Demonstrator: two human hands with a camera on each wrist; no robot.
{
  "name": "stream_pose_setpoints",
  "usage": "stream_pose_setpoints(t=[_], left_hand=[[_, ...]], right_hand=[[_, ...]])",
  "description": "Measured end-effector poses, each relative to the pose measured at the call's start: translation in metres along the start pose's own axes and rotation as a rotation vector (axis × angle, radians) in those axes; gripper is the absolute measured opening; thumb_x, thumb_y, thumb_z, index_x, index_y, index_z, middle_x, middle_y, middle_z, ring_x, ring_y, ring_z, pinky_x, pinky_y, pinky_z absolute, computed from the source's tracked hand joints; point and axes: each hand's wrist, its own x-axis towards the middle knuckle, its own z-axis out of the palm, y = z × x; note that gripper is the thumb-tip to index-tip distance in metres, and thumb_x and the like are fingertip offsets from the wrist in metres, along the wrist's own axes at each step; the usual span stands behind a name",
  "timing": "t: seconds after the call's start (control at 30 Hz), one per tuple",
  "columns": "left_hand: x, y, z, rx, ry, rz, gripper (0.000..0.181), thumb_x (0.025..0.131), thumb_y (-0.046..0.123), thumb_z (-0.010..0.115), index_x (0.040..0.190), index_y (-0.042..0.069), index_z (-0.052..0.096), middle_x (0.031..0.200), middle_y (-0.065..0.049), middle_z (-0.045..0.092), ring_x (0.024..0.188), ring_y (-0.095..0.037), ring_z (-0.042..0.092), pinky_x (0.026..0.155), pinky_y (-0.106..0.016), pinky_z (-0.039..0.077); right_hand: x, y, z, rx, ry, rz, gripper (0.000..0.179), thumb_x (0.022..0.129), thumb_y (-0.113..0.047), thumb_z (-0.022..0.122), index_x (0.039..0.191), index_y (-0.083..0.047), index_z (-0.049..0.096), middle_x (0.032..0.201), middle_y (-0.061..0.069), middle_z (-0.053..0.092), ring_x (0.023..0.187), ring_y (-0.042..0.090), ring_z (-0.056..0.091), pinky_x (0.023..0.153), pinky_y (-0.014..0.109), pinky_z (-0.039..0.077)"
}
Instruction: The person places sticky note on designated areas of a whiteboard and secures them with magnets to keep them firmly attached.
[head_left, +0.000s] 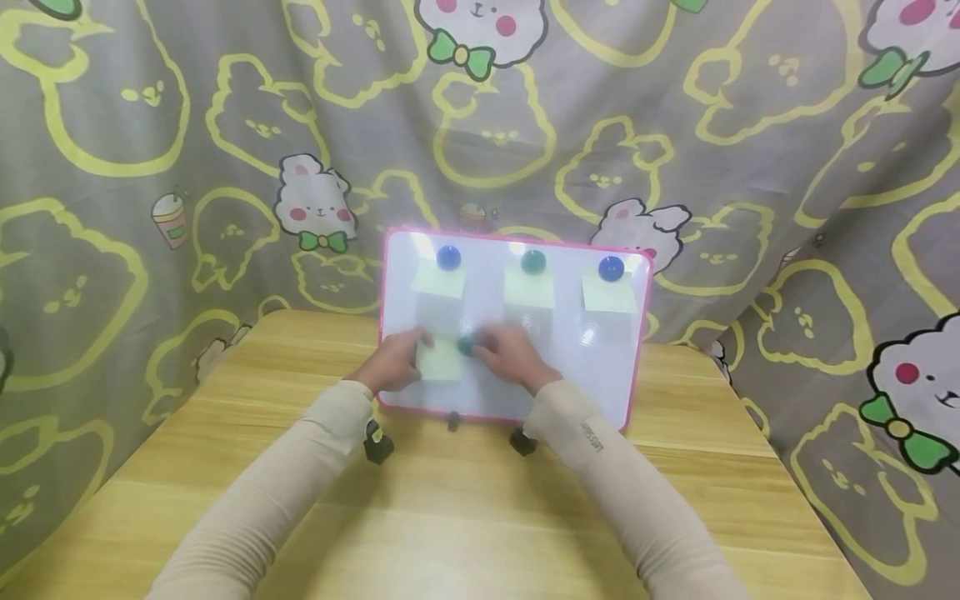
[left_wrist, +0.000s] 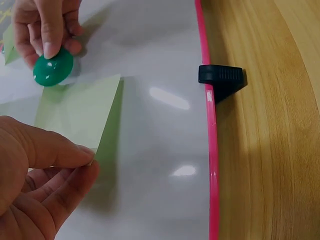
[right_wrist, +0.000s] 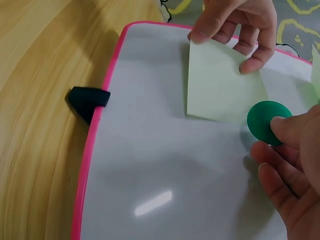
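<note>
A pale green sticky note is pinched at its edge between the thumb and fingers of my left hand. It stands slightly off the whiteboard, casting a shadow there. My right hand grips a round green magnet with thumb and fingers. In the right wrist view the magnet overlaps a corner of that note. Above, along the board's upper part, hang three more notes: the left note under a blue magnet, the middle note under a green magnet, the right note under another blue magnet.
The pink-framed board leans up on a wooden table. Black feet show below it, and a black clip sits on its lower edge. A patterned grey curtain hangs behind and at the sides.
</note>
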Motion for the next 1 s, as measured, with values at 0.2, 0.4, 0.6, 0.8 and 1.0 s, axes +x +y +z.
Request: stream_pose_setpoints(t=[0.2, 0.4, 0.6, 0.8, 1.0], left_hand=[[-0.002, -0.003, 0.0, 0.019, 0.0, 0.001, 0.054, 0.066, -0.018, 0.065, 0.116, -0.001, 0.054, 0.084, -0.01, 0.057, 0.074, -0.023, 0.054, 0.071, -0.037, 0.051], [-0.003, -0.004, -0.002, 0.026, 0.024, 0.029, 0.053, 0.064, -0.017, 0.064, 0.114, -0.002, 0.054, 0.083, -0.012, 0.058, 0.071, -0.024, 0.055, 0.069, -0.037, 0.05], [-0.003, -0.004, -0.001, 0.023, 0.02, 0.027, 0.054, 0.066, -0.017, 0.065, 0.117, -0.003, 0.055, 0.085, -0.012, 0.058, 0.072, -0.023, 0.054, 0.07, -0.036, 0.051], [-0.003, -0.002, 0.0, 0.025, 0.033, 0.044, 0.054, 0.065, -0.016, 0.063, 0.117, -0.004, 0.056, 0.083, -0.011, 0.058, 0.072, -0.023, 0.053, 0.07, -0.037, 0.05], [-0.003, 0.0, 0.0, 0.014, 0.028, 0.024, 0.054, 0.065, -0.018, 0.064, 0.116, -0.003, 0.055, 0.081, -0.01, 0.055, 0.073, -0.024, 0.053, 0.069, -0.036, 0.05]], right_hand=[[0.011, -0.012, 0.007, 0.003, -0.025, 0.007, 0.014, 0.089, -0.014, 0.068, 0.101, -0.008, 0.071, 0.092, 0.004, 0.07, 0.079, 0.016, 0.061, 0.074, 0.031, 0.051], [0.021, -0.016, 0.014, -0.017, -0.042, 0.018, 0.018, 0.091, -0.015, 0.066, 0.108, -0.009, 0.071, 0.103, 0.004, 0.07, 0.091, 0.017, 0.064, 0.083, 0.031, 0.051], [0.026, -0.019, 0.019, -0.009, -0.047, 0.064, 0.019, 0.091, -0.014, 0.066, 0.109, -0.007, 0.069, 0.104, 0.006, 0.07, 0.092, 0.018, 0.064, 0.084, 0.031, 0.052], [0.029, -0.024, 0.022, 0.022, -0.024, 0.083, 0.017, 0.091, -0.012, 0.066, 0.107, -0.007, 0.068, 0.101, 0.006, 0.069, 0.091, 0.019, 0.063, 0.084, 0.031, 0.051], [0.032, -0.028, 0.022, 0.014, 0.007, 0.072, 0.015, 0.09, -0.009, 0.066, 0.104, -0.005, 0.067, 0.099, 0.008, 0.069, 0.091, 0.021, 0.063, 0.084, 0.031, 0.051]])
